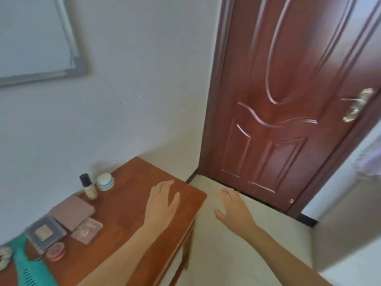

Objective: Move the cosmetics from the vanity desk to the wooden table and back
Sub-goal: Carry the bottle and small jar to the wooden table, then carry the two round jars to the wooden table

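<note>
Cosmetics (82, 215): all grouped on the left part of the wooden table (127, 213), none in either hand.

Left hand's fingers (165, 185): straight, slightly spread, gripping nothing. Left hand (162, 205) is palm down over the table's right part, near its far corner. Can't tell if it touches the top. It sits well apart from the cosmetics.

Right hand's fingers (225, 193): loosely bent, spread, gripping nothing. Right hand (233, 205) is palm down off the table, over the pale floor (237, 254) just past the table's right edge.

Layout from the hands outward:
- white jar (105, 182) with a blue band, upright at the wall, nearest the left hand
- foundation bottle (88, 187) with a black cap, upright, just left of the jar
- mauve flat case (72, 211) nearer the camera than the bottle
- pink square compact (87, 230) against the case's near side
- dark clear-lidded compact (44, 234) to the left of that
- round pink compact (56, 251) at its near corner, touching or overlapping; can't tell which

A teal slotted item (31, 269) and a pale scrunchie (5, 258) are at the lower left; both are cut off by the frame.

Behind: white wall (134, 89), whiteboard (35, 38) upper left, red-brown panel door (288, 100) with a metal lever handle (358, 105) on the right. Frame is slightly motion-blurred.
</note>
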A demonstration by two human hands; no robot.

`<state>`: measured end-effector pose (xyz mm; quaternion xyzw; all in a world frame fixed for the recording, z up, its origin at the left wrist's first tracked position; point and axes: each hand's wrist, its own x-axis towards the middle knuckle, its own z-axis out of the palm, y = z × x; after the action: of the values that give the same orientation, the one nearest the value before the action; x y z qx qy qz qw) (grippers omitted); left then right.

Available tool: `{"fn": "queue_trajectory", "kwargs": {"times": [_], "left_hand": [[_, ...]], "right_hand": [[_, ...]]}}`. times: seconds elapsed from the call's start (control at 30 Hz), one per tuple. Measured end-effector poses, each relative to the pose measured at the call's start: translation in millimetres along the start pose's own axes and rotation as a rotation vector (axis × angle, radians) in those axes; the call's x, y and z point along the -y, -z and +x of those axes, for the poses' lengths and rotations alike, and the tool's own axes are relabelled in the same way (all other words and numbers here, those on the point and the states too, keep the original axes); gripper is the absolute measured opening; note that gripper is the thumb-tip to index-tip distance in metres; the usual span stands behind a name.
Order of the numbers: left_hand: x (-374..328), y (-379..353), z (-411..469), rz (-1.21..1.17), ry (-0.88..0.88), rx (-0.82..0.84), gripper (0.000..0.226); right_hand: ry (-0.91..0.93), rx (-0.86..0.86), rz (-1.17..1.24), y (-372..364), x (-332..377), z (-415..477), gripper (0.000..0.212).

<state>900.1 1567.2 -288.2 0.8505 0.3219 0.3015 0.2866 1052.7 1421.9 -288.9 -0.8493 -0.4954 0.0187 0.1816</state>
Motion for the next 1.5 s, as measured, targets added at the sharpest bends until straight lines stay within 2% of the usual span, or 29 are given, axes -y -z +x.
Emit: {"fn": "queue_trajectory", "kwargs": {"times": [0.1,0.23,0.4,0.57,0.63,0.83,1.1,1.27,1.37,1.5], "left_hand": [[-49.0,-39.3,-4.7,-0.035,-0.102,0.132,0.042],[-121.9,-94.3,-31.2,-0.050,-0.261,0.368,0.079],[-222.3,-160.0,-88.4,-0.173,-0.447,0.490,0.080],[-327.8,-211.5,-172.1,-0.256,-0.594,0.561,0.079],[-364.9,-227.8,-197.5,-0.287,-0.626,0.605,0.079],[-445.9,-268.6,-254.5,-0.404,-0.683,0.656,0.072],[-519.8,-334.6,-280.6,-0.478,-0.734,0.664,0.072],[-552.7,-405.1,-259.8,-0.468,-0.722,0.630,0.034],[-578.2,-450.8,-240.6,-0.451,-0.698,0.621,0.034],[-613.1,-509.0,-219.5,-0.461,-0.644,0.631,0.032]], "right_hand": [[-0.099,-0.106,-0.038,32.7,-36.9,-44.5,0.055],[-0.274,-0.210,-0.112,66.1,-92.2,-126.0,0.047],[-0.505,-0.288,-0.216,115.8,-157.1,-258.5,0.042],[-0.626,-0.313,-0.370,165.8,-214.0,-394.1,0.052],[-0.655,-0.322,-0.439,188.9,-234.3,-439.1,0.048],[-0.828,-0.367,-0.471,224.6,-276.9,-539.2,0.054],[-0.952,-0.514,-0.345,244.0,-340.8,-596.5,0.037],[-0.937,-0.510,-0.385,271.0,-404.7,-592.3,0.038],[-0.959,-0.509,-0.399,285.3,-455.2,-589.6,0.045],[-0.968,-0.471,-0.341,309.2,-514.8,-584.7,0.038]]}}
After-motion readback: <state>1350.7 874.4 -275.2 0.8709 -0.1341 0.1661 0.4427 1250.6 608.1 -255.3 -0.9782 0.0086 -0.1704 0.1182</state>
